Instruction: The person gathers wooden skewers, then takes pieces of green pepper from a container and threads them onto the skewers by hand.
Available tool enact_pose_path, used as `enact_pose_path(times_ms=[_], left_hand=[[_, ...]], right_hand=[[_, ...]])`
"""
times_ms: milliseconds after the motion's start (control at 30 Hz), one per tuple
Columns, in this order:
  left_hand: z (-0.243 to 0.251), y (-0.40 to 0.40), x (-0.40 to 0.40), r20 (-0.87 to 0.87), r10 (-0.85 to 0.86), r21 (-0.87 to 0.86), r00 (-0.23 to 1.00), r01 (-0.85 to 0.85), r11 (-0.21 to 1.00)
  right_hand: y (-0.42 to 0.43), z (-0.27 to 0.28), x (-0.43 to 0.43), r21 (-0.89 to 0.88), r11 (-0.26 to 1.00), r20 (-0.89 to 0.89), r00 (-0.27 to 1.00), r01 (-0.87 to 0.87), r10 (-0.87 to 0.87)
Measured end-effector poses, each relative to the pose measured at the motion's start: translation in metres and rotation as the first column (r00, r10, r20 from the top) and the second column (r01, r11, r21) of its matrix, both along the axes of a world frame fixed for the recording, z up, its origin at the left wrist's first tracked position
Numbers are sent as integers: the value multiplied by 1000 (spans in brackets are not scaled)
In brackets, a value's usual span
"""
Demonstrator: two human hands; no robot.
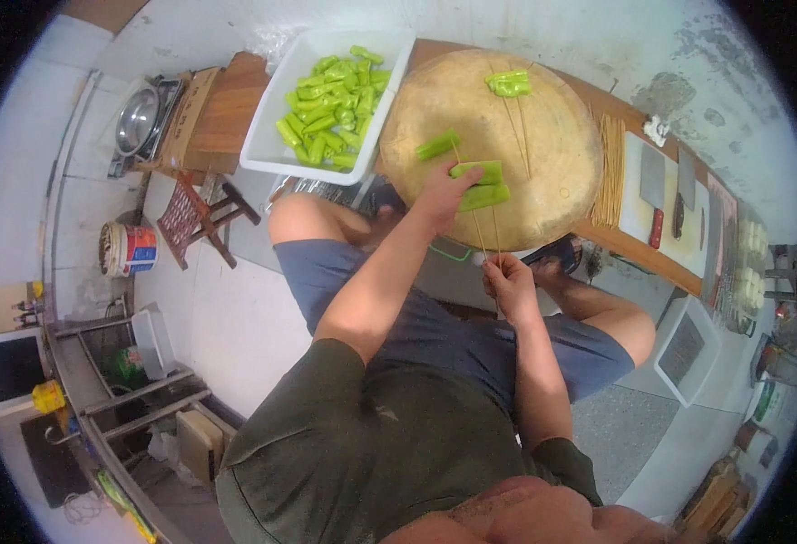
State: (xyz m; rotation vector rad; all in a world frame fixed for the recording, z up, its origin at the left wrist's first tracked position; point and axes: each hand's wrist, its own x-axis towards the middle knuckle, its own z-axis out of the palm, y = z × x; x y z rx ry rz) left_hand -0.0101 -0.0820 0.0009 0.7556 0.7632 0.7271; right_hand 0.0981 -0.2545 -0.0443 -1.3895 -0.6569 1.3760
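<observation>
My left hand (446, 194) grips two green pepper pieces (485, 197) just over the near part of a round wooden chopping block (432, 88). Two thin bamboo skewers (483, 234) run from those pieces toward me. Lower down, the fingers of my right hand (510, 282) pinch the skewers near their ends. Another green pepper piece (437, 144) lies on the block beyond my left hand. At the block's far side, flattened pepper (508, 83) sits threaded on two more skewers (522, 139).
A white plastic tub (262, 136) of green peppers stands left of the block. Right of it lie a bundle of bamboo skewers (609, 170) and a white cutting board (633, 224) with a red-handled cleaver (653, 180) and another knife (684, 180). A folding stool (197, 217) is at left.
</observation>
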Motion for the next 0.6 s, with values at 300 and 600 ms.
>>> enact_pose_path(times_ms=[300,600], left_hand=[[19,38,-43,-287,40,212,957,22,977],[43,132,-157,-484,425,510,765,-149,847]], right_hand=[[64,37,67,122,960,609,745,252,-273],[177,14,153,13,981,866,489,195,-108]])
